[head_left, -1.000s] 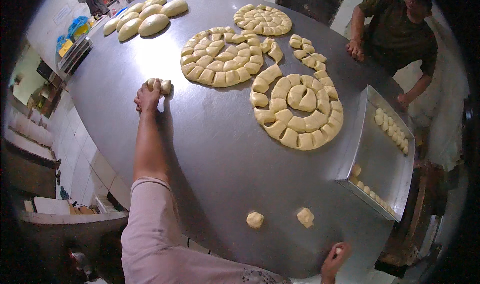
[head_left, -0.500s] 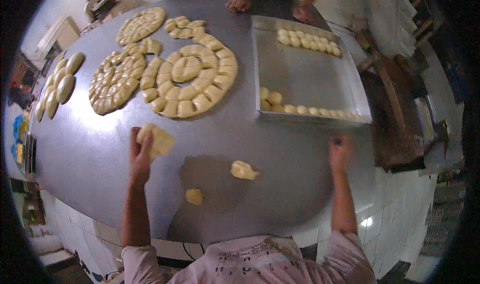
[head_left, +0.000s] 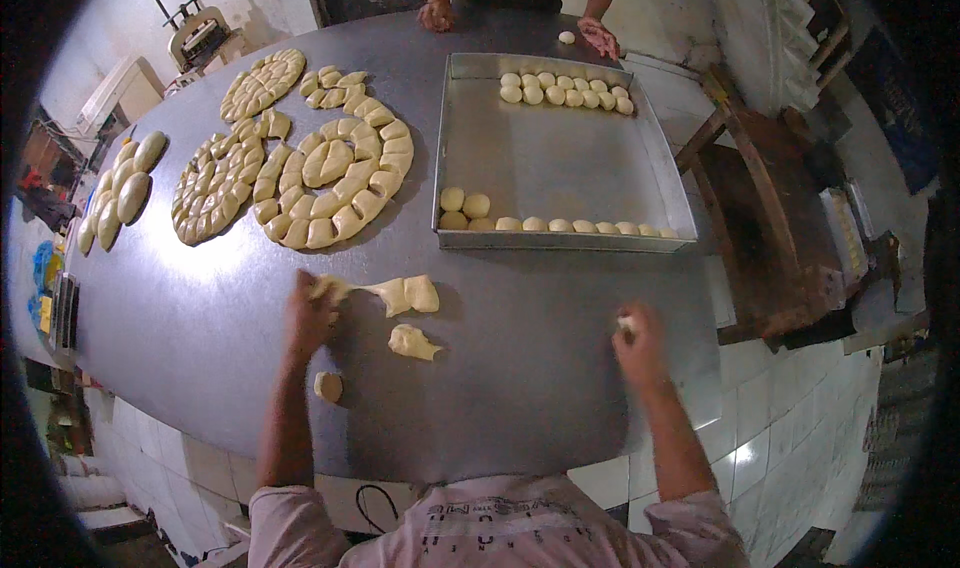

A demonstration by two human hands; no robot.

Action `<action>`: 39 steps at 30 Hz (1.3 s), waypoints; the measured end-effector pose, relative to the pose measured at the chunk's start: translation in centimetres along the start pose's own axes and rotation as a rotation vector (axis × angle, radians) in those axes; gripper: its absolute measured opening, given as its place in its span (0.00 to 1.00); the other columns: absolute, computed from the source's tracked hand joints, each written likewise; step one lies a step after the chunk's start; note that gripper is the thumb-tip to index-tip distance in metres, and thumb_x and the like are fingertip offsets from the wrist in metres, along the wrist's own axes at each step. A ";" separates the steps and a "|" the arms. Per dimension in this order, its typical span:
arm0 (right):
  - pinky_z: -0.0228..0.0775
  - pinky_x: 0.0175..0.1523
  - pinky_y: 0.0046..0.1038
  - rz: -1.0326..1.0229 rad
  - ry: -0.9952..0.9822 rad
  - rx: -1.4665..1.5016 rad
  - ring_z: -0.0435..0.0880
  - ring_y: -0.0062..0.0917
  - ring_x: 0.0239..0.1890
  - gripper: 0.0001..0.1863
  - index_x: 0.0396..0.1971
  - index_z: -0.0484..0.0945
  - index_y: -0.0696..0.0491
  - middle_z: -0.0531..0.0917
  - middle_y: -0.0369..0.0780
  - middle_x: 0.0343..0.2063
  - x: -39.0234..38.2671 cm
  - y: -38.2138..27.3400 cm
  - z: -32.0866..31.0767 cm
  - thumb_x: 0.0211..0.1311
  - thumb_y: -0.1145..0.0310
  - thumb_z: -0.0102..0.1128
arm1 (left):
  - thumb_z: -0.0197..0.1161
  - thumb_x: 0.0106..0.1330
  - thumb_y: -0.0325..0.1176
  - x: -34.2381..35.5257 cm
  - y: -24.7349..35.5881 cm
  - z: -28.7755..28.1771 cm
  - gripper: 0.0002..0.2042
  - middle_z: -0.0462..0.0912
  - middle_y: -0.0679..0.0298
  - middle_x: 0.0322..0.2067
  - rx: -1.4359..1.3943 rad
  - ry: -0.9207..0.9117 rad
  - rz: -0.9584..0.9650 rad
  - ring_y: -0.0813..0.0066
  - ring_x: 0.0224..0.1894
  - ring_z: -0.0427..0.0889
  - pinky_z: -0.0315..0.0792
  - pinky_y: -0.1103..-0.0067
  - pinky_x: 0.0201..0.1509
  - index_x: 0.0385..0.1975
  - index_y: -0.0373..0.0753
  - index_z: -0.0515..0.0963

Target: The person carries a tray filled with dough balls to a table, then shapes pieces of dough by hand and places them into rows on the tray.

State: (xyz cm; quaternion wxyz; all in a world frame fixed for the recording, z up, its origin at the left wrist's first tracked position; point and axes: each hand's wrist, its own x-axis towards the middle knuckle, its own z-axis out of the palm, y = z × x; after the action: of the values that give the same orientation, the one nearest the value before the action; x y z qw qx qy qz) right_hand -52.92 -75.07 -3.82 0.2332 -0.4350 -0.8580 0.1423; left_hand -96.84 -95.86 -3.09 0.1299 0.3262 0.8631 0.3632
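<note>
Head view: dough strip (head_left: 395, 296) drawn out between my left grip (head_left: 312, 313) and the counter (head_left: 500, 388)

Reading the picture as a dial, I have my left grip near nine o'clock, blurred but closed on one end of the strip. Half a second ago the dough was gathered there in a clump; now its far end lies on the counter and the stretch between is pulled thin, so for the work in hand the piece is part held, part laid down. A dough lump (head_left: 413, 342) rests just beside it, between seven and eight, and a small dough piece (head_left: 327, 386) sits at eight.

At four o'clock my right grip (head_left: 640, 346) is curled round a pale piece (head_left: 627, 325), mostly hidden. Against the earlier frame, it is a little further from the metal tray (head_left: 560, 158) at one o'clock. Beyond that tray, a dough ball (head_left: 567, 37) now shows just beside a co-worker's hand (head_left: 600, 38).
</note>
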 end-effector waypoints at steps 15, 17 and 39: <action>0.66 0.54 0.29 0.048 -0.112 0.779 0.78 0.31 0.45 0.18 0.51 0.73 0.55 0.79 0.41 0.43 12.0 -17.6 1.2 0.62 0.66 0.55 | 0.56 0.51 0.29 -8.6 5.4 -5.3 0.23 0.70 0.63 0.43 -0.821 -0.346 0.009 0.72 0.45 0.70 0.69 0.76 0.44 0.50 0.39 0.65; 0.66 0.54 0.28 -0.268 -0.126 0.856 0.77 0.26 0.44 0.18 0.51 0.72 0.55 0.79 0.39 0.44 5.9 -20.4 2.1 0.63 0.65 0.54 | 0.57 0.52 0.24 -10.7 9.4 -3.3 0.26 0.68 0.62 0.50 -0.683 -0.608 0.199 0.68 0.52 0.69 0.69 0.73 0.50 0.54 0.39 0.63; 0.56 0.58 0.46 0.138 -0.005 -0.131 0.71 0.43 0.50 0.12 0.34 0.74 0.54 0.74 0.48 0.43 -0.4 0.6 -2.1 0.51 0.65 0.59 | 0.54 0.62 0.30 -11.4 10.4 1.1 0.18 0.71 0.60 0.47 -0.966 -0.552 -0.204 0.68 0.49 0.72 0.68 0.74 0.51 0.52 0.37 0.65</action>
State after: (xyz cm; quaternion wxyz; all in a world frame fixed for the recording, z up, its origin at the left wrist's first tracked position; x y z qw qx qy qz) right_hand -51.17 -74.98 -2.40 0.1918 -0.5070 -0.8340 0.1027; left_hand -82.91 -97.29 3.35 0.5198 0.2275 0.5600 0.6036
